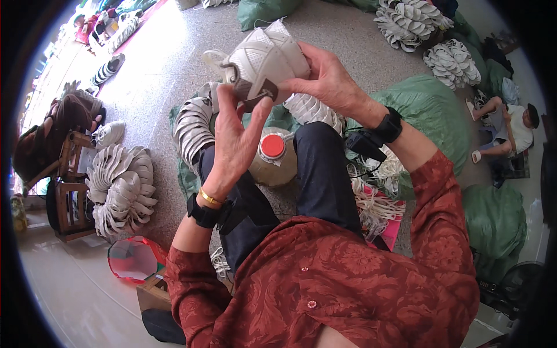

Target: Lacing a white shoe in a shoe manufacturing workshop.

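Observation:
A white shoe upper (268, 57) with a brown-grey patch at one end is held up in front of me. My left hand (237, 136) pinches its darker end between thumb and fingers. The other end is gripped by my right hand (331, 81), fingers behind it and thumb along the near side. Below them, between my knees, stands a jug (272, 173) with a red cap (272, 145). Nested shoe uppers (196, 129) curve in a row beside my left knee. Another row of uppers (316, 110) lies beyond my right knee, partly hidden by my arm.
Left of me are a pile of uppers (123, 188), a red basket (133, 259) and a wooden stool (74, 200). White laces (376, 206) lie on something pink by my right leg. A large green sack (426, 119) bulges to the right; farther off sits another person (515, 130).

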`<action>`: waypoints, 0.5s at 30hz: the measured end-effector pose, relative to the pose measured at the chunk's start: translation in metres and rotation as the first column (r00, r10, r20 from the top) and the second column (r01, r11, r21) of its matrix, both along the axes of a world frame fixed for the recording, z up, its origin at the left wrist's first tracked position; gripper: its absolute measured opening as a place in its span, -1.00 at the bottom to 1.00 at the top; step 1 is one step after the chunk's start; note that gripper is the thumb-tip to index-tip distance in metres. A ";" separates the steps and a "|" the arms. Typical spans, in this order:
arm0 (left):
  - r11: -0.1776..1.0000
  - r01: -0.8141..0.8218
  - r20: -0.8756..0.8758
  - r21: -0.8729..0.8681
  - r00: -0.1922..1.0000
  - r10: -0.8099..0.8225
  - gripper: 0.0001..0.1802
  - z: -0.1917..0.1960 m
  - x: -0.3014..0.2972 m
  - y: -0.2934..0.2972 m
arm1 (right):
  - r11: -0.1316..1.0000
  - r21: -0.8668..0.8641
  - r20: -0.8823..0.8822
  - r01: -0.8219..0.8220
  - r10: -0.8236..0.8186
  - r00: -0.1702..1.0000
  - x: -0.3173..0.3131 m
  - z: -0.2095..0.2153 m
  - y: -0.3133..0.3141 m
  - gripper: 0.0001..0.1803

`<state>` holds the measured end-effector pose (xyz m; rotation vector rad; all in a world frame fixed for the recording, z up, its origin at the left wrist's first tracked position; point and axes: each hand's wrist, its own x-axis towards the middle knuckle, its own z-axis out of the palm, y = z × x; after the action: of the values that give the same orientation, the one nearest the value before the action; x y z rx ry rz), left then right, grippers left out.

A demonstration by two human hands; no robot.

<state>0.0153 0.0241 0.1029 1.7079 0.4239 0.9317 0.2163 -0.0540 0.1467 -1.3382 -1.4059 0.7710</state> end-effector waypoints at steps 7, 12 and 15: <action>0.990 -0.078 -0.213 -0.118 0.976 0.051 -0.80 -0.058 -0.029 0.030 | 0.977 -0.066 0.294 0.201 -0.173 0.940 0.068 -0.091 0.030 -0.54; 0.963 -0.187 -0.261 -0.193 0.956 0.134 -0.91 -0.093 -0.059 0.075 | 0.956 -0.090 0.574 0.278 -0.178 0.799 0.127 -0.175 0.066 -0.57; 0.958 -0.221 -0.388 -0.185 0.912 0.136 -0.90 -0.126 -0.087 0.109 | 0.961 -0.124 0.618 0.246 -0.119 0.777 0.151 -0.218 0.097 -0.56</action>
<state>-0.0718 0.1327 -0.0227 1.6527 0.9195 0.6536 0.3678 0.0428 -0.0717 -1.9705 -1.6790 0.3555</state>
